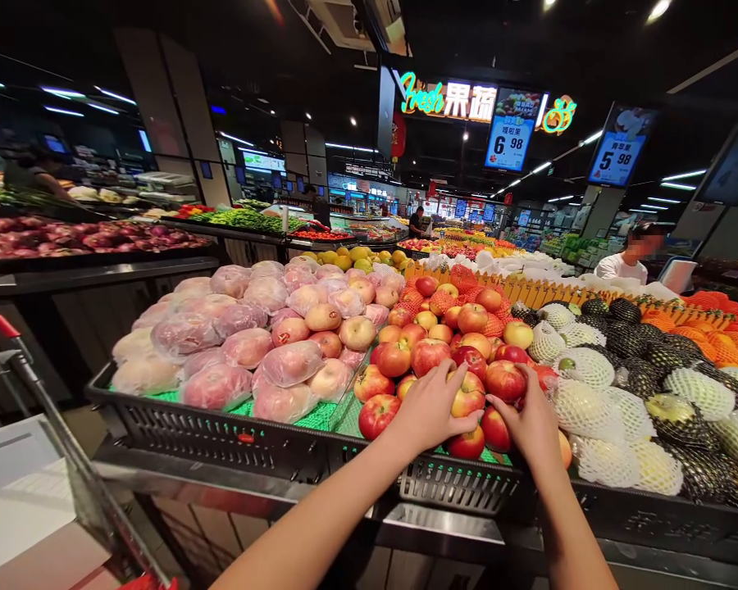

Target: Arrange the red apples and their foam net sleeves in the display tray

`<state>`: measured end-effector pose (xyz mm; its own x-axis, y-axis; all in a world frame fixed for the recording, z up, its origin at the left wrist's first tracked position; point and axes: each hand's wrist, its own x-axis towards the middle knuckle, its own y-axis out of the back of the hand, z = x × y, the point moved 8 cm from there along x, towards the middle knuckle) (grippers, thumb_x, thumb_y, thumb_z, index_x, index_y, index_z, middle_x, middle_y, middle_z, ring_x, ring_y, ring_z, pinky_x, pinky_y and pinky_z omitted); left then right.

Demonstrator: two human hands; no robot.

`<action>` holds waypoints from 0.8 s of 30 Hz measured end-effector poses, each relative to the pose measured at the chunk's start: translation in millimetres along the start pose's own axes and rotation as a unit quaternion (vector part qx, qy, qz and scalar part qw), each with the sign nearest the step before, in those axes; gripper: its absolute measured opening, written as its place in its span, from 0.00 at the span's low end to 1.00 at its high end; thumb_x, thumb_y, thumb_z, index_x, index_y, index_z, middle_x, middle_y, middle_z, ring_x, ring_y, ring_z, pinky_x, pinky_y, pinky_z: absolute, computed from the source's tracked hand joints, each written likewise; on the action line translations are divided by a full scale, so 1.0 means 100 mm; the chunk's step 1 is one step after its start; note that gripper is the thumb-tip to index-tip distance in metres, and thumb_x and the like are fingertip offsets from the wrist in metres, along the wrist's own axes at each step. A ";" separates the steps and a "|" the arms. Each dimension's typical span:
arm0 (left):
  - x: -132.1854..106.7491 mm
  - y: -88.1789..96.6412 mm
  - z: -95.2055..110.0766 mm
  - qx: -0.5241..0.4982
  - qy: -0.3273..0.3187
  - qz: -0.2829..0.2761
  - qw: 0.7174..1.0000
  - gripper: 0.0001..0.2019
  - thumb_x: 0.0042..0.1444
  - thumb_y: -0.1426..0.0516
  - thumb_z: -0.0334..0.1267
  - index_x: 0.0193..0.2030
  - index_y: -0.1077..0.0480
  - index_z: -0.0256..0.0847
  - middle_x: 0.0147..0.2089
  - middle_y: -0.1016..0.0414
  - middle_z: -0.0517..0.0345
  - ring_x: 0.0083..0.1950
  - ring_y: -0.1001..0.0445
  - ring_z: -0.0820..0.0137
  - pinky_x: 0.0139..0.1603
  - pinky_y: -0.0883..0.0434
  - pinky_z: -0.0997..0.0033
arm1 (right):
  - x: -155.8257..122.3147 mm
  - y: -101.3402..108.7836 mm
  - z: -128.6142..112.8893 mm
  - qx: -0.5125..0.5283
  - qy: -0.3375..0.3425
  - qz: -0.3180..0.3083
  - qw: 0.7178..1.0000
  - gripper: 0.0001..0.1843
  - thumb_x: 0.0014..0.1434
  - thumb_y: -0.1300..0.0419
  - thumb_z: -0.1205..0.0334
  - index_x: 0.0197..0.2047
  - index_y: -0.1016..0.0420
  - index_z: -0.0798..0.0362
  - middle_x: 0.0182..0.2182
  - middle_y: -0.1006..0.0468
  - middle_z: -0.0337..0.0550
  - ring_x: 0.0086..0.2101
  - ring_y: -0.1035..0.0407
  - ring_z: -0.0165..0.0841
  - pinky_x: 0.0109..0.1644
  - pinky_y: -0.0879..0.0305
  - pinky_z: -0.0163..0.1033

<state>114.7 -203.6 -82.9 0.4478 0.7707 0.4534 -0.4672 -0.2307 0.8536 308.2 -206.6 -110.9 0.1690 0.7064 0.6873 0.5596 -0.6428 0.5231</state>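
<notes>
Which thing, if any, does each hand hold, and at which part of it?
The left hand holds an apple by its left side; the right hand, another apple by its right side. Whether either is lifted, I cannot tell.

Written on the lit sign (471, 100): "Fresh 果蔬"; on the left hanging screen (507, 141): "嘎啦果", with 6.98; on the right hanging screen (618, 154): "青苹果", with 5.98.

Your 1 head camera, close above and behind your left hand (429, 403) and right hand (536, 422), faces forward and slightly down, seeing far past them.
</notes>
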 end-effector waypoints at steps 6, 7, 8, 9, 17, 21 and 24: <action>-0.09 -0.04 0.00 0.018 -0.054 0.050 0.997 0.42 0.63 0.38 0.55 0.75 0.44 0.31 0.68 0.35 0.32 0.68 0.33 0.44 0.65 0.27 0.42 | -0.20 0.37 -0.18 0.047 0.058 -0.002 0.997 0.36 0.69 0.40 0.39 0.72 0.37 0.49 0.64 0.30 0.49 0.60 0.31 0.51 0.62 0.30 0.59; -0.11 -0.04 0.00 0.023 -0.064 0.065 0.996 0.43 0.63 0.38 0.55 0.76 0.45 0.30 0.69 0.36 0.31 0.68 0.34 0.44 0.66 0.27 0.42 | -0.30 0.52 -0.19 0.059 0.060 0.033 0.996 0.32 0.70 0.39 0.41 0.71 0.35 0.46 0.63 0.28 0.46 0.58 0.29 0.48 0.61 0.29 0.54; -0.13 -0.03 -0.01 0.030 -0.074 0.080 0.994 0.44 0.63 0.37 0.56 0.77 0.47 0.31 0.69 0.36 0.31 0.68 0.34 0.44 0.67 0.28 0.42 | -0.42 0.66 -0.18 0.060 0.055 0.076 0.994 0.27 0.72 0.38 0.43 0.68 0.32 0.45 0.59 0.25 0.44 0.54 0.26 0.45 0.58 0.28 0.50; -0.15 -0.02 0.00 0.037 -0.085 0.095 0.991 0.45 0.63 0.37 0.55 0.77 0.48 0.31 0.69 0.36 0.32 0.69 0.34 0.44 0.67 0.28 0.42 | -0.54 0.79 -0.15 0.049 0.049 0.119 0.990 0.22 0.73 0.38 0.45 0.63 0.28 0.46 0.55 0.23 0.43 0.49 0.24 0.43 0.55 0.28 0.47; -0.40 -0.21 0.64 0.156 -0.211 0.269 0.927 0.21 0.69 0.46 0.37 0.65 0.31 0.32 0.63 0.24 0.42 0.64 0.27 0.57 0.67 0.30 0.59 | -0.92 0.61 0.22 -0.135 0.053 0.108 0.983 0.40 0.75 0.53 0.27 0.62 0.30 0.58 0.54 0.23 0.58 0.49 0.25 0.54 0.52 0.29 0.57; -0.25 -0.59 0.83 0.192 -0.160 0.226 0.941 0.25 0.67 0.45 0.47 0.59 0.26 0.26 0.57 0.20 0.39 0.64 0.25 0.55 0.69 0.31 0.60 | -0.92 0.58 0.35 -0.142 0.017 0.102 0.984 0.45 0.71 0.53 0.21 0.63 0.30 0.56 0.54 0.22 0.56 0.48 0.24 0.54 0.47 0.26 0.55; -0.09 -0.78 0.89 0.213 -0.146 0.133 0.957 0.35 0.64 0.43 0.56 0.60 0.27 0.21 0.56 0.20 0.32 0.65 0.25 0.49 0.72 0.32 0.54 | -0.95 0.58 0.37 -0.134 0.013 0.106 0.985 0.46 0.71 0.55 0.21 0.63 0.30 0.56 0.55 0.22 0.55 0.50 0.24 0.54 0.48 0.26 0.55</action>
<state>215.3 -245.4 -130.0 0.5792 0.4666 0.6685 -0.2685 -0.6650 0.6969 354.7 -299.8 -164.7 0.2368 0.5425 0.8060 0.2789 -0.8326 0.4785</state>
